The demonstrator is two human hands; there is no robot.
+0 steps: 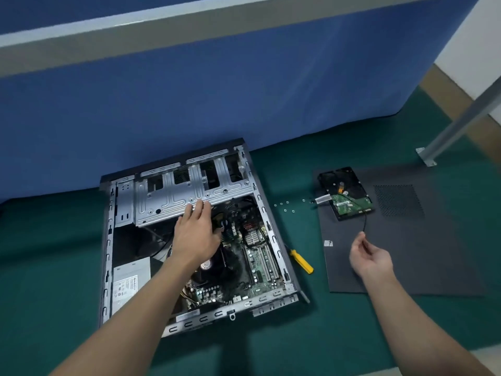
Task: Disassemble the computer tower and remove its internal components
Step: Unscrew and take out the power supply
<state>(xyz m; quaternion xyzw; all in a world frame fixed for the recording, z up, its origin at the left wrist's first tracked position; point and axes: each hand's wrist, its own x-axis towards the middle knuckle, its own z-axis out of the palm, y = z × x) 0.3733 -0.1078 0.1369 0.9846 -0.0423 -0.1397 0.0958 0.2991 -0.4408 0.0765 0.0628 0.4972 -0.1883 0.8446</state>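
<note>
Tower: the black computer tower [217, 313] lies opened on its side on the green-matted bench [54, 240], with the green motherboard [260, 256] exposed.
Left hand [196, 234]: laid flat with fingers straight on the near edge of the silver sheet-metal drive cage [168, 196] — nothing is gripped.
Right hand [370, 257]: a thin black cable [364, 218] is pinched between thumb and fingertips.
Removed part: the black hard drive [347, 194] rests board-side up on the dark grey side panel [420, 253], well apart from the tower. The cable runs to it, but whether it is plugged in cannot be told.
Step judged: the cable is to be set down, then the cage freed.
Care: the cable is best drawn by its plug, not its wire. The cage should be steadied while its fixings are checked.
Hazard: the small silver screws [286, 206] lying loose between tower and panel could be swept away.
Tool: the yellow-handled screwdriver [301, 260] lies just beside the tower.
</note>
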